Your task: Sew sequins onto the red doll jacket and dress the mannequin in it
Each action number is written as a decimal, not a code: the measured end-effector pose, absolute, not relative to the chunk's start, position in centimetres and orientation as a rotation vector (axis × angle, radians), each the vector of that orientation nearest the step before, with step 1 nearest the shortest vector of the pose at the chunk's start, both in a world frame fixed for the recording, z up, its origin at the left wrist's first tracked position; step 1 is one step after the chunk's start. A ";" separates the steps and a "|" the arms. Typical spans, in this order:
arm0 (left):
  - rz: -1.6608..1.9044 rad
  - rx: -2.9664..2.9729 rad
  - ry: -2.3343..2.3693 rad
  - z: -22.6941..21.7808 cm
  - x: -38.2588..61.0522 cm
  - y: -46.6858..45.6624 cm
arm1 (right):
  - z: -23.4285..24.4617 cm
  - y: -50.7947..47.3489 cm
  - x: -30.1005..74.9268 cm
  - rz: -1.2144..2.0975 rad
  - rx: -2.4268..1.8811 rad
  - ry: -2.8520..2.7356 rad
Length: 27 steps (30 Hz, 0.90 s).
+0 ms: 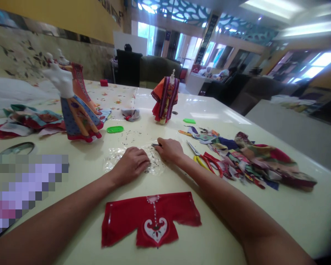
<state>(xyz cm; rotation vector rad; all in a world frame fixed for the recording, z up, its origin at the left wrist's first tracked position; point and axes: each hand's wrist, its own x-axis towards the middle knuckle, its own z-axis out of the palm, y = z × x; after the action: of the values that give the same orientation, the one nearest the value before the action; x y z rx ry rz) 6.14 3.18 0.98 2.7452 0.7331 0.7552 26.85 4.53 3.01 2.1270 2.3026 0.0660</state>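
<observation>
- In the head view, the left hand (131,162) lies palm down with its fingers curled onto a clear plastic sheet (111,156); whether it pinches anything beneath the fingers cannot be told.
- The right hand (171,149) grasps a small dark tool (155,145) between thumb and fingers, its tip pointing left above the sheet; the tool is too small to identify.
- Tiny dark beads (131,137) lie scattered on the table (220,228) just beyond the hands, with more specks on the sheet between them.
- Nearer the person, between the forearms, a red cut-out garment piece (124,217) lies flat and untouched, its neckline and front line dotted white above a white heart-shaped motif (156,230).
- Right of the right hand lie yellow-handled scissors (200,162) and a red-handled tool (216,165), touching a heap of fabric scraps (244,158).
- Two green trays (115,129) sit apart on the far side of the hands.
- Farther back, a miniature mannequin (166,100) stands upright in an orange and purple robe.
- At the left, a white dress form (61,79) wears a blue and orange skirt (81,117), beside more patterned cloth (35,119).
</observation>
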 end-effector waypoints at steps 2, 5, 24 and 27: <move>0.761 2.739 0.730 1.0 6.1 3.2 | 2.9 4.4 26.9 0.064 2.122 2.301; 0.765 2.730 0.725 1.0 6.2 3.2 | 2.9 4.4 26.8 0.067 2.124 2.299; 0.744 2.720 0.756 0.9 6.1 3.2 | 2.4 4.7 27.2 0.088 2.159 2.309; 0.743 2.711 0.762 0.9 6.1 3.2 | 2.4 4.7 27.2 0.085 2.169 2.293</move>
<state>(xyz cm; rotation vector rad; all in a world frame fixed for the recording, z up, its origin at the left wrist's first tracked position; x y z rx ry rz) 6.10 3.18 0.94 2.7114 0.7621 0.7428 27.20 4.65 2.42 2.1693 2.2931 0.0846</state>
